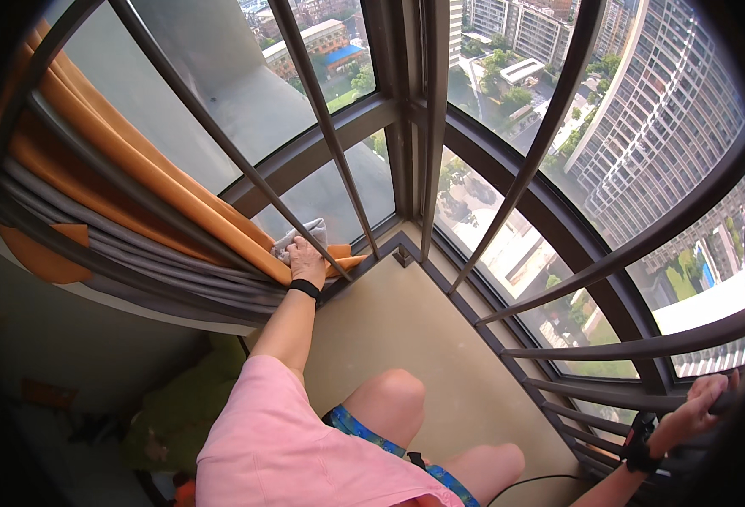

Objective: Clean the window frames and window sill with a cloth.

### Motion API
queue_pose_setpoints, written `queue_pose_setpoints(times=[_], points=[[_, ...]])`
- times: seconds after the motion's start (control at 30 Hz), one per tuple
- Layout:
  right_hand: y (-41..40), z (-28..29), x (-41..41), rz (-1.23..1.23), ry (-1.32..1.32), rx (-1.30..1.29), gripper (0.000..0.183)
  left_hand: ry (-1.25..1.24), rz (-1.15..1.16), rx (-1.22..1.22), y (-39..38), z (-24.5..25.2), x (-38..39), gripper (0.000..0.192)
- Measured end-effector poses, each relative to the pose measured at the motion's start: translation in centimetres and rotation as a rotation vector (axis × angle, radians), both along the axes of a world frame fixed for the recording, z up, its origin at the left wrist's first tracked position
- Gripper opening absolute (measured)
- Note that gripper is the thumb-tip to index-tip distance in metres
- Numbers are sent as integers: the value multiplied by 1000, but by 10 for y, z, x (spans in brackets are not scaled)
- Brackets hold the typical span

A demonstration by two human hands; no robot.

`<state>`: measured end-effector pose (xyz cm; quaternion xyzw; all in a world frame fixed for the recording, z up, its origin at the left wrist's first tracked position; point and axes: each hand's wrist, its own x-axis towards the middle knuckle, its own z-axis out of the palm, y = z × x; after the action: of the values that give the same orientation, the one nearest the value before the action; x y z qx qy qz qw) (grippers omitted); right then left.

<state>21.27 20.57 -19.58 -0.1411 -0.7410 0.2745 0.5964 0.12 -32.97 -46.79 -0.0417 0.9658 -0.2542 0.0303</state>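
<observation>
My left hand [307,258] reaches between the dark metal window bars and holds a crumpled grey cloth [315,233] low against the window pane [347,196]. Folds of an orange curtain [182,196] lie beside it, and an orange end of fabric shows just to its right. At the far right, my right hand [709,399] is closed around a dark metal bar [638,400] of the guard; the part under the fingers is hidden in the dark rim of the view. Black bands circle both wrists.
Beneath my bent knees is a beige window ledge [379,329], edged by the guard's dark bottom rail [448,298]. A thin black cable [537,476] runs near the right knee. Grey curtain folds [176,266] hang at left. Tall buildings [657,120] stand far below and outside the glass.
</observation>
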Motion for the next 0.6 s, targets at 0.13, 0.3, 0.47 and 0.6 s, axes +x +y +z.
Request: queue_pose_setpoints(times=[0.13,0.3,0.47,0.6], points=[[-7,2,-4,-60,-14,14,31,-155,-222,-205,9,-18,21,38],[-18,5,-11,-85,29,-34,31,-177,-514,-311,34,14,57,29],[-10,3,-5,-91,-17,-42,32,-142,-538,273,83,64,58,16],[-8,3,-2,-137,-44,-77,32,266,-372,1202,112,44,11,24]])
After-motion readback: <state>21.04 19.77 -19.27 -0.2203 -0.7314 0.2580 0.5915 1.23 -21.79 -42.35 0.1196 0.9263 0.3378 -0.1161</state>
